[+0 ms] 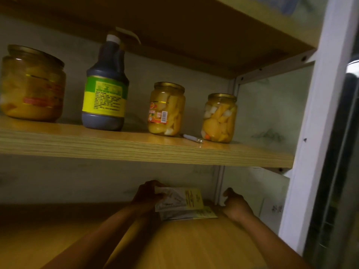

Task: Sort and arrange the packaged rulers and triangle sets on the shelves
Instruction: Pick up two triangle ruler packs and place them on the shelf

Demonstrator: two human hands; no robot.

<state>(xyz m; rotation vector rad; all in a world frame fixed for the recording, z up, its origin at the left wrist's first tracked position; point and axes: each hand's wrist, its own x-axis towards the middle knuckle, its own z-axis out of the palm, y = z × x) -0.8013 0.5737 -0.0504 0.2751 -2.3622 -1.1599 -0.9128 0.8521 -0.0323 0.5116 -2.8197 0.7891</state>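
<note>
On the lower wooden shelf [194, 245], near the back wall, my left hand [147, 195] grips the left end of a clear packaged ruler and triangle set [180, 199] with a yellow label, held tilted up. Under it another packaged set [194, 214] lies flat on the shelf. My right hand [236, 204] is to the right of the packs, next to the white shelf post, fingers loosely curled with nothing visible in them. Whether it touches the packs I cannot tell.
The upper shelf [136, 148] carries a large fruit jar [33, 84], a dark sauce bottle [105, 84], two smaller fruit jars [167, 109] [220, 118] and a white pen [192, 138]. A white frame [310, 133] and a glass door stand at the right.
</note>
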